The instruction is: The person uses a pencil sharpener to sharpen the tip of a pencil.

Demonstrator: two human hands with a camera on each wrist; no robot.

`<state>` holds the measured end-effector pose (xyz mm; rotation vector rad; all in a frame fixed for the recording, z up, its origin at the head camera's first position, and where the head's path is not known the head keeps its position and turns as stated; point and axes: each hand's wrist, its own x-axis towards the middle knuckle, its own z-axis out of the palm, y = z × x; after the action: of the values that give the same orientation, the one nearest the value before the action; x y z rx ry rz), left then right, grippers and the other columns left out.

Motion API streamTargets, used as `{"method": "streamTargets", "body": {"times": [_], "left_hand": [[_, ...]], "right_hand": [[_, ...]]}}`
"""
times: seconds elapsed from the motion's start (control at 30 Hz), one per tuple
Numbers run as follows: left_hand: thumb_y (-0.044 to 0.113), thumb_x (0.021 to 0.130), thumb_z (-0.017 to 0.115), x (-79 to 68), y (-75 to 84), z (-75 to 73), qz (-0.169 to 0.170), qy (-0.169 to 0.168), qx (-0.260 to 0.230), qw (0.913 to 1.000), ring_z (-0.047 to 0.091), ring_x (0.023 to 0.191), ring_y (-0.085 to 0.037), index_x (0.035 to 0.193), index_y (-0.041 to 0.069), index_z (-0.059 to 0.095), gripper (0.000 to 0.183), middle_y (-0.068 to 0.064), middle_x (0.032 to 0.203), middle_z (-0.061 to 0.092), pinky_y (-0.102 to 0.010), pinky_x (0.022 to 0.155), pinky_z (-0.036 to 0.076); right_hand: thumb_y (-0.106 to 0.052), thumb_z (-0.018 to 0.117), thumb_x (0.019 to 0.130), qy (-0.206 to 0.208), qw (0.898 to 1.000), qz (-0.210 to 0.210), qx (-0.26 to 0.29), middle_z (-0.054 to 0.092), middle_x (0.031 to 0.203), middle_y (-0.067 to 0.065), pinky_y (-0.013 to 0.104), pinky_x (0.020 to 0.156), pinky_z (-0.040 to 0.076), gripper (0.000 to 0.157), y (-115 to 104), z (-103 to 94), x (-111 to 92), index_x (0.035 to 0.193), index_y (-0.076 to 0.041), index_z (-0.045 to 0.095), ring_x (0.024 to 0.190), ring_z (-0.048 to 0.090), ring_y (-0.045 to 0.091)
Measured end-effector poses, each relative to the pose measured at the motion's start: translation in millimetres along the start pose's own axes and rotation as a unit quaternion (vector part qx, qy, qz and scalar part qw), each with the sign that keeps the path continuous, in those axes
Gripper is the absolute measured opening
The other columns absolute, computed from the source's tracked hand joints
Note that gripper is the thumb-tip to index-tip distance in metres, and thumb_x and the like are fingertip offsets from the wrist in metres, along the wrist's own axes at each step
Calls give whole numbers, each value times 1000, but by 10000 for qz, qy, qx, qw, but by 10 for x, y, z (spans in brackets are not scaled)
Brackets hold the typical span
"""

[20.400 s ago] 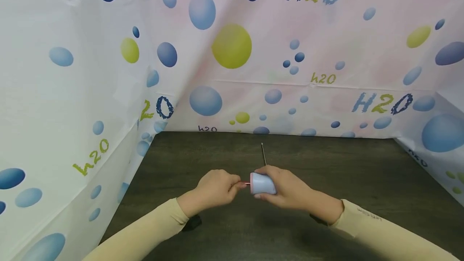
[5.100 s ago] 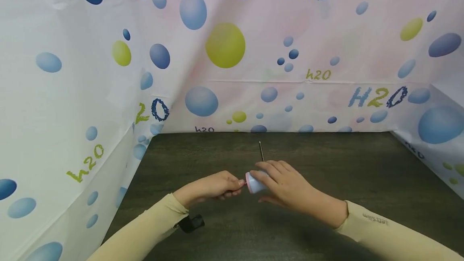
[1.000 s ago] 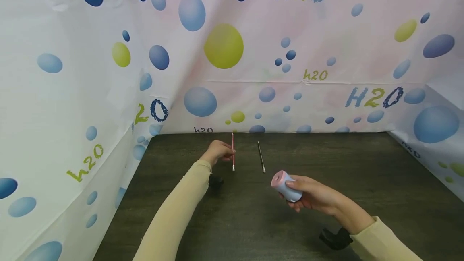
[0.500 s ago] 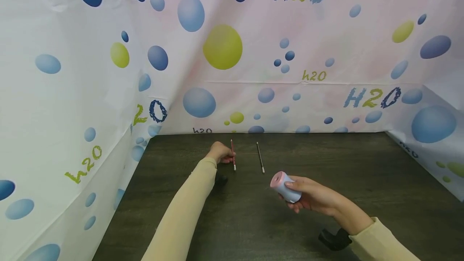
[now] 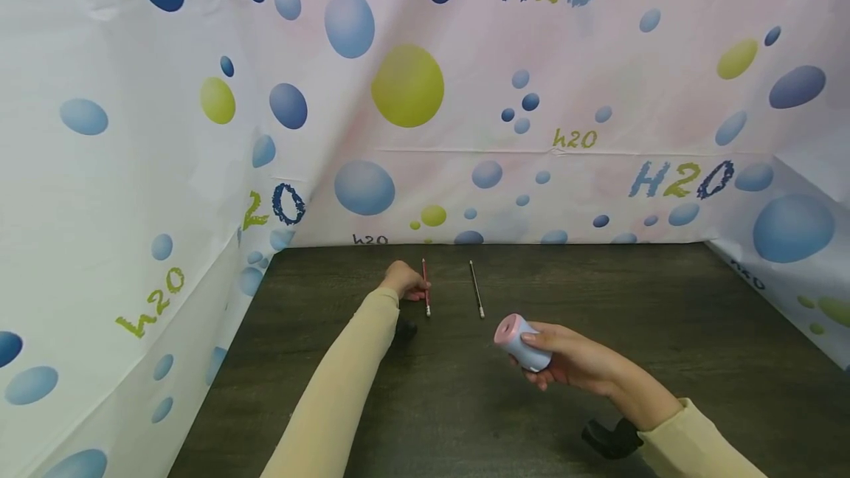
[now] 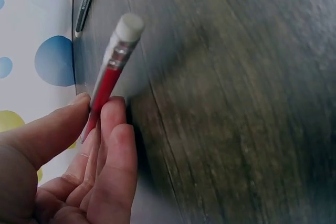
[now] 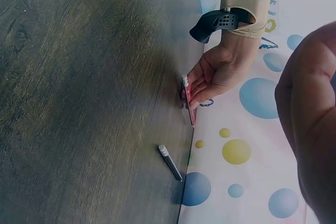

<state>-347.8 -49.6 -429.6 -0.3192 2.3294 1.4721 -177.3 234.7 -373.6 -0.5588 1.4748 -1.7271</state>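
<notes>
My left hand [image 5: 405, 282] pinches a red pencil [image 5: 426, 304] between thumb and fingers near the back of the table, its tip pointing away from me. In the left wrist view the pencil [image 6: 108, 77] shows its metal band and white eraser towards the camera. Whether it touches the tabletop I cannot tell. A black pencil [image 5: 477, 291] with a white end lies just to its right, roughly parallel. My right hand [image 5: 578, 361] grips a light blue pencil sharpener [image 5: 535, 351] above the table, its pink, holed end tilted up and to the left.
The dark wood table [image 5: 465, 419] ends at a white backdrop [image 5: 458, 146] printed with bubbles and lettering, which also rises along the left and right sides. A dark wrist-worn camera [image 5: 611, 440] hangs under the right forearm.
Some seconds ago the red pencil was in the sharpener's hole. Now it is apart, farther back, and lowered towards the table over the last second. The right hand stays nearly still with the sharpener.
</notes>
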Motion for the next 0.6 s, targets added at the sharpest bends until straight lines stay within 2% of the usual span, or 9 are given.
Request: {"method": "streamTargets", "body": {"times": [0.27,0.6], "left_hand": [[0,85,74,2,13,-7,-22,48,214,9998,56,48,-7,100,-9,70,18,-3,62,59,-21,51,53],[3,83,78,6,32,36,72,223,888,9958,53,41,-8,89,-6,71,13,-2,49,55,-20,45,48]], "right_hand": [[-24,30,109,2,10000,18,3,63,106,-5,19,71,52,28,-3,7,5,125,-17,52,80,60,1],[-25,31,109,38,10000,72,12,63,106,-4,19,71,52,28,-12,12,14,125,-16,52,79,59,1]]}}
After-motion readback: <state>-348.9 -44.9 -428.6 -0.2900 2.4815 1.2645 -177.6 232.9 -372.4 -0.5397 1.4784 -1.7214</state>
